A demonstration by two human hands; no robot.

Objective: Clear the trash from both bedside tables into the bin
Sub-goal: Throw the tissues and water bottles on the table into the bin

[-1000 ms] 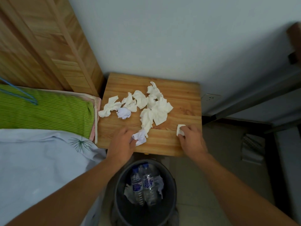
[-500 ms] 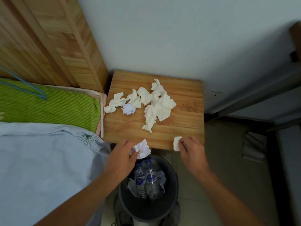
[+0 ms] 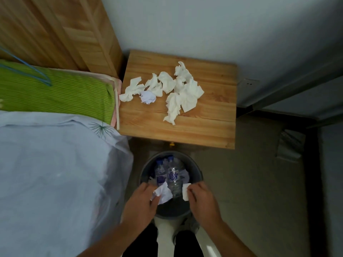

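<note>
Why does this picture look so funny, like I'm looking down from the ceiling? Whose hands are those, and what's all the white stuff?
The camera sits on a person's head, so you see what they see when they look down. Those are their own two hands. The left hand holds a crumpled paper, and the right hand pinches a small white tissue. Both are over the dark round bin on the floor, which already has two plastic water bottles inside. The white stuff is a pile of crumpled tissues left on the wooden bedside table, next to the bed with a green pillow.
</note>
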